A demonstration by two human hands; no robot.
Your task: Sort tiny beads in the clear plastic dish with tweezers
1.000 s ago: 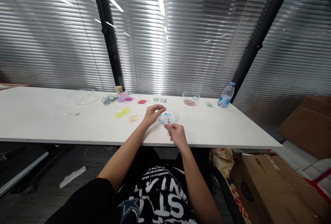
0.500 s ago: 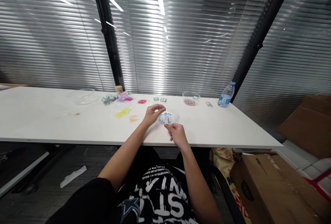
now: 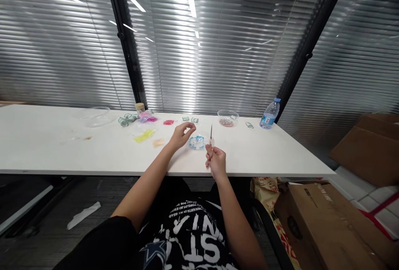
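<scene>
R hand (image 3: 217,161) holds scissors (image 3: 211,139), fingers round the handles, blades pointing up & toward the far side, over the near-middle of the tabletop (image 3: 264,153). L hand (image 3: 181,137) is raised just to the left, narrow gap at thumb & fingertips; can't tell if anything thin is btwn them. Blue beads (image 3: 193,138) lie in a ring btwn the two hands, apart from both, approx. mid-tabletop; too small to tell if they're strung. To the left: yellow packet (image 3: 144,135), w/ a pale orange packet (image 3: 158,142) near it & a red packet (image 3: 168,122) farther back. Far right: clear bowl (image 3: 219,117) w/ reddish bits inside, then a water bottle (image 3: 269,114), upright, blue cap.
</scene>
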